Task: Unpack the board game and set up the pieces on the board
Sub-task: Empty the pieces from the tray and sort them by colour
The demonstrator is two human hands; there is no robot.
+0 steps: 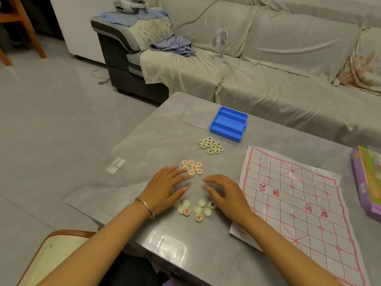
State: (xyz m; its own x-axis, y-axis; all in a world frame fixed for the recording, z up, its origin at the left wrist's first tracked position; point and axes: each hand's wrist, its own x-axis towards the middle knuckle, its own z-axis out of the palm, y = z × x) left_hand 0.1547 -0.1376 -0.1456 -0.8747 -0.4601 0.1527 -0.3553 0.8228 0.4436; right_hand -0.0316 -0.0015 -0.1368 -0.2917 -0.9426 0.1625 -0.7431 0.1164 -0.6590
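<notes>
Near frame centre on the grey bench (144,141), left hand (167,186) and right hand (224,195) spread flat, holding nothing, loose pieces (201,210) below them partly hidden by the left palm, some faces unreadable, red-marked pieces (193,167) just above the left hand, paper board (294,203) at right cut off below

I see a grey table (156,137) bearing a blue tray (228,124) beside a clear lid (198,116), black-marked pieces (211,145), red-marked pieces (193,167), a loose mixed heap (197,209), the paper board (299,203) and a purple box (368,180)
</notes>
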